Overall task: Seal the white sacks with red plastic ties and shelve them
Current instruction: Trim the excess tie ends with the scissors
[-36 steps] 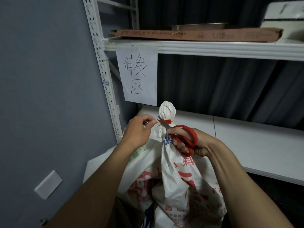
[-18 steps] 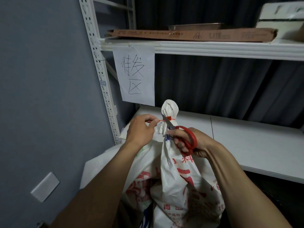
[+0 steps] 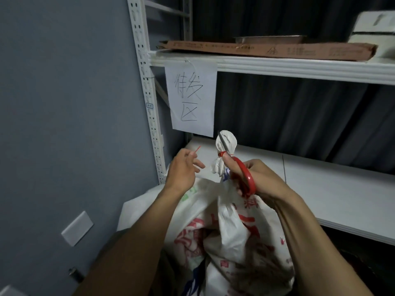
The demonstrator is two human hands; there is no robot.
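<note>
Head: left hand (image 3: 183, 170) pinches red strip (image 3: 198, 148); right hand (image 3: 261, 178) grips scissors (image 3: 248, 178).

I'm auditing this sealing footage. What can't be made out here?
Head view only:
Base of the sack: cut off by the bottom edge, covered by both forearms.
Lock of the red tie: too small; the right hand and scissors cover its right side.
The red strip pinched by the left hand: too thin for detail.
The tray: mostly behind the flat carton.
The box: blurred, cut by the right edge.
</note>
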